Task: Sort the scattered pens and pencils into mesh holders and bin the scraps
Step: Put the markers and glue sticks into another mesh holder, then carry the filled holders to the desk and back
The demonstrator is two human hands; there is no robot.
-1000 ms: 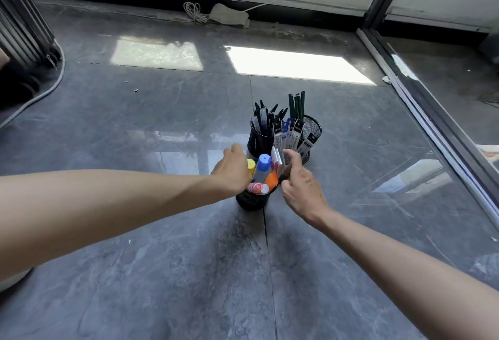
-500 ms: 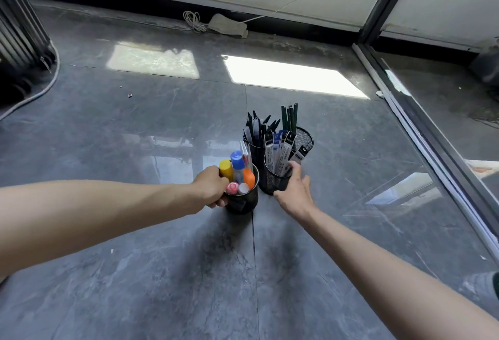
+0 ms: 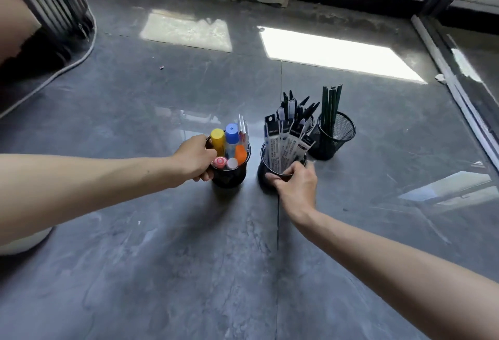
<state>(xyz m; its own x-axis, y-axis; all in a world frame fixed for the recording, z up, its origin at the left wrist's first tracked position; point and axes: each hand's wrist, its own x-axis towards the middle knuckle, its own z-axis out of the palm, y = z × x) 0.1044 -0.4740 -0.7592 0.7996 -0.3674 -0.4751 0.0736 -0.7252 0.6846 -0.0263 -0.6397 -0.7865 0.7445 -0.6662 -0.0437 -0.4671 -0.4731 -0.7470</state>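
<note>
The marker holder [image 3: 232, 177] stands upright on the floor [image 3: 135, 272], packed with fat markers [image 3: 231, 134] capped yellow, blue and orange. My left grip [image 3: 194, 159] is curled round its near-left rim and has firm hold of it. Across a clear gap to the right is the refill holder [image 3: 263, 175], with flat packaged refills [image 3: 283, 140] leaning out of its top. My right grip [image 3: 297, 186] clasps its near rim, fingers wrapped on the wall.

Just behind that one is the black pen holder [image 3: 310, 123], mostly hidden by the packs. Just beside it to the right is the pencil holder [image 3: 337, 134], its dark green pencils [image 3: 330, 105] standing up.

I see no loose pen or pencil anywhere on the floor, so I judge the sorting finished and myself only spacing out the holders. What looks left is scraps: a small speck [image 3: 161, 67] well off to the left, and a white bit [image 3: 440, 77] by the door track [image 3: 456, 88]. No bin is in view.
</note>
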